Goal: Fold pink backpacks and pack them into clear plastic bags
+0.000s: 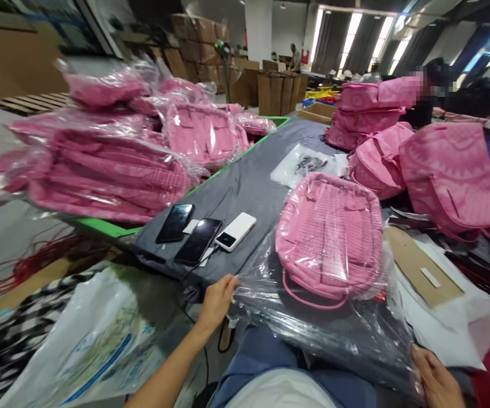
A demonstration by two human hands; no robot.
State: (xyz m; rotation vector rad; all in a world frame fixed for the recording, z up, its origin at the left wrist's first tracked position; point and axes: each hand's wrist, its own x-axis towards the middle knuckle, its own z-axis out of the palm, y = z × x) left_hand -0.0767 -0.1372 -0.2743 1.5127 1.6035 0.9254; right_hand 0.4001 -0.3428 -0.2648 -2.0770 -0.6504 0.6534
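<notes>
A pink backpack [329,238] lies on the grey-covered table inside a clear plastic bag [295,306], its top handle loop toward me. The bag's mouth is spread out wide along the near table edge. My left hand [221,297] pinches the left corner of that mouth. At the lower right, my right hand [435,377] grips the opposite corner, its fingers partly hidden by the plastic and the frame edge. Between the two hands the film hangs in a wrinkled sheet above my lap.
Two dark phones [197,241] and a white power bank [236,231] lie left on the table [253,164]. Bagged pink backpacks [113,175] fill a green-rimmed bin [109,228]. Unbagged ones [448,175] are stacked right, beside brown cardboard [423,266]. A person [435,85] is behind them.
</notes>
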